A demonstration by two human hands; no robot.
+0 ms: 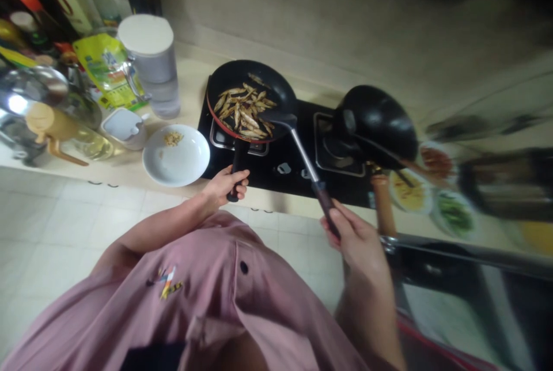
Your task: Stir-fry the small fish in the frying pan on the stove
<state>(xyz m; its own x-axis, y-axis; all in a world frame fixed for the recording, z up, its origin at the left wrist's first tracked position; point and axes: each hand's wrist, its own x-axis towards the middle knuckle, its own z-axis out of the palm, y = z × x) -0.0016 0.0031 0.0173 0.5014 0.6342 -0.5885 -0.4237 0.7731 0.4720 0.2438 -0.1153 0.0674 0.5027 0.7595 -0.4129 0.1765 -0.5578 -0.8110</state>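
Note:
My left hand is wrapped round the black handle of a frying pan, which sits over the left burner. Several small browned fish lie in the pan, mostly heaped toward its middle and near side. In my right hand is the dark handle of a spatula with a metal shaft. Its black blade reaches over the pan's right rim, beside the fish; whether it touches them I cannot tell. Left of the pan handle, a white plate holds a small pile of chopped pale bits.
A black wok tilts on the right burner of the stove. Plates of chopped ingredients stand right of it, near the sink. A lidded jug, an oil bottle and other bottles crowd the left counter.

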